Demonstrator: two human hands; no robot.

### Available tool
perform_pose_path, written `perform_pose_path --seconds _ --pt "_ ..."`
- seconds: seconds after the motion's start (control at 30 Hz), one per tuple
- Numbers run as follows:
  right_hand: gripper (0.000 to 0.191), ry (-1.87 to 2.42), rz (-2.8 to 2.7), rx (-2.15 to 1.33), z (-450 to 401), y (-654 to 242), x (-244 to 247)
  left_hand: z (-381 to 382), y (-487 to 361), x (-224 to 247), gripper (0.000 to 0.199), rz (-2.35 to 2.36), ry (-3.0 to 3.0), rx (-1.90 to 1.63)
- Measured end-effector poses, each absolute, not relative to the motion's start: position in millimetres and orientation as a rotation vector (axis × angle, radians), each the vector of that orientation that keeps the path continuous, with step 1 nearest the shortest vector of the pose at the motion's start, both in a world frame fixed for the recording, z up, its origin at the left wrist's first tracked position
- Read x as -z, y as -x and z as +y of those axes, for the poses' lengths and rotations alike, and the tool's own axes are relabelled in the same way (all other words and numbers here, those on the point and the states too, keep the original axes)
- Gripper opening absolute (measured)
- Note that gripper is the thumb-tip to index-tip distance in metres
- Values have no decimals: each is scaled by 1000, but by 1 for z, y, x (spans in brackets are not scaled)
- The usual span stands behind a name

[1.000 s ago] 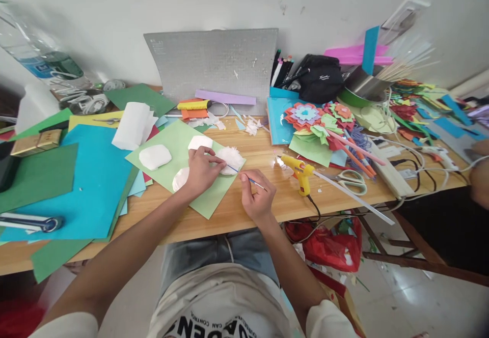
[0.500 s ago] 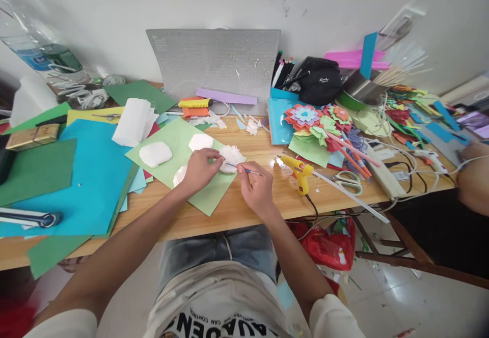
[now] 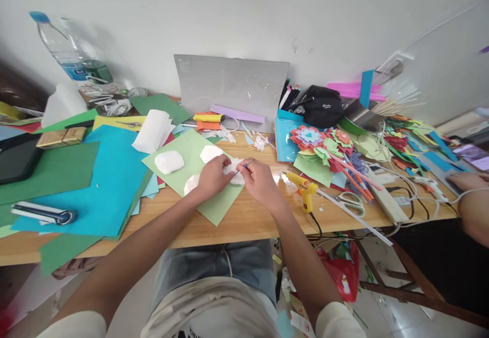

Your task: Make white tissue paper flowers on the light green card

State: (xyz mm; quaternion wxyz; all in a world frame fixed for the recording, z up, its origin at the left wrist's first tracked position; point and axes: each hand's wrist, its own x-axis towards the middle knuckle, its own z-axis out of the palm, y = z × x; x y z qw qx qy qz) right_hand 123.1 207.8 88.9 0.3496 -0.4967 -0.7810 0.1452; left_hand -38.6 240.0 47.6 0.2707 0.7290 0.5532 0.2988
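Note:
My right hand (image 3: 260,182) pinches a thin, blue-tinted stick (image 3: 237,171), possibly a fine brush or pen. Under its tip lies a white piece of paper with a fringed edge (image 3: 237,180). My left hand (image 3: 214,179) has its thumb and fingers closed at that paper's left side, meeting the stick's tip; the exact pinch is partly hidden. Below both hands is a light green sheet (image 3: 217,210). Other white paper pieces rest on it: one rounded piece (image 3: 169,162), another at the back (image 3: 211,153), and one partly covered by my left wrist (image 3: 190,184).
Right of my hands lie a yellow glue gun (image 3: 305,190), scissors (image 3: 351,203) and paper flowers (image 3: 307,137). Blue sheets (image 3: 103,175) and a stapler (image 3: 44,213) are on the left. A grey cutting mat (image 3: 233,86) leans on the wall. Another person's arm (image 3: 473,205) reaches in.
The view has tilted up and shifted left. My fingertips have drawn closer together over the fringed paper, and the stick now lies between both hands.

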Motion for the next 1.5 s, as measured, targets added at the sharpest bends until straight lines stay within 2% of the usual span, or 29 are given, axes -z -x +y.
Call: perform_pose_path --seconds 0.97,1.3,1.5 --pt "20 1338 -1915 -295 197 -126 -95 244 38 -44 16 1500 -1960 -782" --pt "23 1316 -1961 -318 198 -123 -81 244 39 -42 17 1477 -1955 -815" --pt "21 1337 -2030 -339 208 -122 -82 245 40 -44 12 1486 -1904 -818"
